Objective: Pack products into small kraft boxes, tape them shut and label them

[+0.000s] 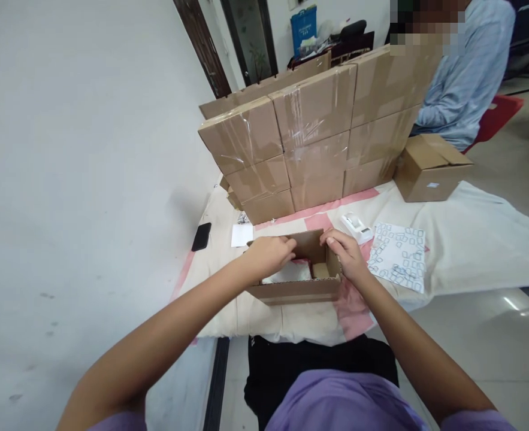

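A small open cardboard box (300, 288) sits on the cloth-covered table in front of me. Something white lies inside it. My left hand (268, 254) is closed on the box's far flap at the left. My right hand (345, 251) grips the same flap and the box's right wall, fingers curled over the edge.
A wall of taped cardboard boxes (309, 134) stands behind. A loose box (430, 167) sits at the right, with a person in a light blue shirt (466, 72) behind it. A label sheet (399, 256), a white device (356, 227), a white card (241, 234) and a black phone (201, 236) lie around.
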Demonstrator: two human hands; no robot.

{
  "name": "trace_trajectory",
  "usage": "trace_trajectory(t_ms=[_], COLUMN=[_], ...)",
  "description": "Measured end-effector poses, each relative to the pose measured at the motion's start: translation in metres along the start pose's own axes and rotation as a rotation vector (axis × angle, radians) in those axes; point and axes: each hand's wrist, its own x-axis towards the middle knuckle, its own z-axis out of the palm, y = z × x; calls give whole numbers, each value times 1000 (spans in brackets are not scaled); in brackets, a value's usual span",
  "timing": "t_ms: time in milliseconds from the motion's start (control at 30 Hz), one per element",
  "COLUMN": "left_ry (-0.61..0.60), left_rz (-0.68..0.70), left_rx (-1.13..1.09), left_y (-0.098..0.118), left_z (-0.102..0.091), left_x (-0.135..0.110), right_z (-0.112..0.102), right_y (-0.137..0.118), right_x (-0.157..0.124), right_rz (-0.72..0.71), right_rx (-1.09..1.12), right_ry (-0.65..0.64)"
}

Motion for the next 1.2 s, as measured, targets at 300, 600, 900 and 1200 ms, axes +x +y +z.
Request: trace_trajectory(t_ms=[300,600,900,1200], left_ry=[-257,-192,-145,849], left_rz=[209,242,342,117], left_rx=[209,221,120,-414], left_y=[-2,-1,4,-43], left_z=[41,42,27,80], left_x=[26,18,28,-84], right_z=[4,9,6,-32], right_y=[1,3,7,6], right_x=[-3,-3,-10,-78], right_rz=[-16,-19,-17,-25], right_rx=[13,-12,-1,-302], right_ry=[60,85,132,138])
